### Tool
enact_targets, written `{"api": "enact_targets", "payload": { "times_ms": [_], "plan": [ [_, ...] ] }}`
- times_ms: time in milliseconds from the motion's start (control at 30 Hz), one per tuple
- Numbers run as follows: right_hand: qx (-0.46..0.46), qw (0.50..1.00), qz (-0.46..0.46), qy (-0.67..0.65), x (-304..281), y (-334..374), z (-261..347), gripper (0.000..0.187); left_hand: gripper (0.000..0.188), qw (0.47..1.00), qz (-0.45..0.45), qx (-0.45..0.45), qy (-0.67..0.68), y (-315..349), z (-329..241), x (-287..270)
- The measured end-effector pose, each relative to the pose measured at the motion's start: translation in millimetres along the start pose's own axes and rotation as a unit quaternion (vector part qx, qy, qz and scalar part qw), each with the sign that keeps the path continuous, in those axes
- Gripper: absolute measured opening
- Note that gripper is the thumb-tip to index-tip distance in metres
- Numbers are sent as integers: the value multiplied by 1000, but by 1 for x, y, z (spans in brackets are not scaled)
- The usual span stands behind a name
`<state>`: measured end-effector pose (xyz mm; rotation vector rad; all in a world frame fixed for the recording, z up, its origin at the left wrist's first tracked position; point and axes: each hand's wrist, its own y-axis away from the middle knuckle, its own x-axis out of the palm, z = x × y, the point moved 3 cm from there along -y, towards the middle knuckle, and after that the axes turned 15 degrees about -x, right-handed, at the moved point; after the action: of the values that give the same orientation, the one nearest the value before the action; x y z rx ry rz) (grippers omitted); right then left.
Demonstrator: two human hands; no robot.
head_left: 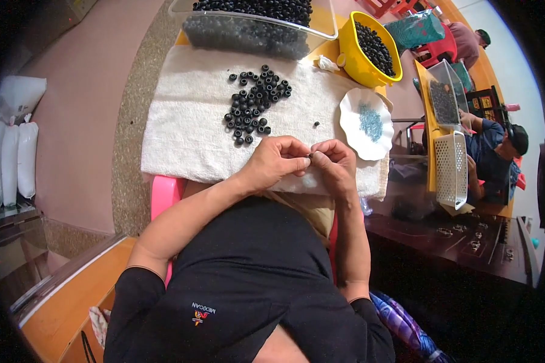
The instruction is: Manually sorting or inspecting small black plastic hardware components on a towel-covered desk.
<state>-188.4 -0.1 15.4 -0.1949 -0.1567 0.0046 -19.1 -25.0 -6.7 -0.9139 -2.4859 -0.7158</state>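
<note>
My left hand (278,158) and my right hand (335,163) meet over the near part of a white towel (184,130), thumbs and fingertips pinched together. Between them is a small dark piece (310,155), mostly covered by the fingers. A loose pile of black ring-like pieces with holes (254,103) lies on the towel ahead of my left hand. One single black piece (317,124) rests apart, just beyond my fingertips. Right of it, a white wavy-edged dish (352,130) holds tiny blue-grey bits (370,123).
At the back stand a clear bin (321,30) and a yellow tub (351,57), both holding black pieces. A crumpled white tissue (327,63) lies between them. To the right, a person (490,145) sits by a white perforated basket (451,172) and another clear bin (457,78).
</note>
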Motion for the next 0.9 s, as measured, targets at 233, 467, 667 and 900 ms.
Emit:
{"api": "enact_targets", "payload": {
  "times_ms": [233, 467, 667, 900],
  "plan": [
    [45, 995, 7, -89, -9, -2, -1, 11, 16, 1000, -4, -6, 1, 0, 0, 0],
    [61, 994, 28, -90, -8, -2, 1, 14, 18, 1000, -8, -8, -1, 1, -1, 2],
    [83, 993, 34, -82, -4, -2, 5, 16, 15, 1000, 11, -5, -14, 1, -2, 2],
    [99, 990, 90, -49, -11, -8, 10, 17, 13, 1000, 22, -10, -2, -1, 0, 1]
  ]
}}
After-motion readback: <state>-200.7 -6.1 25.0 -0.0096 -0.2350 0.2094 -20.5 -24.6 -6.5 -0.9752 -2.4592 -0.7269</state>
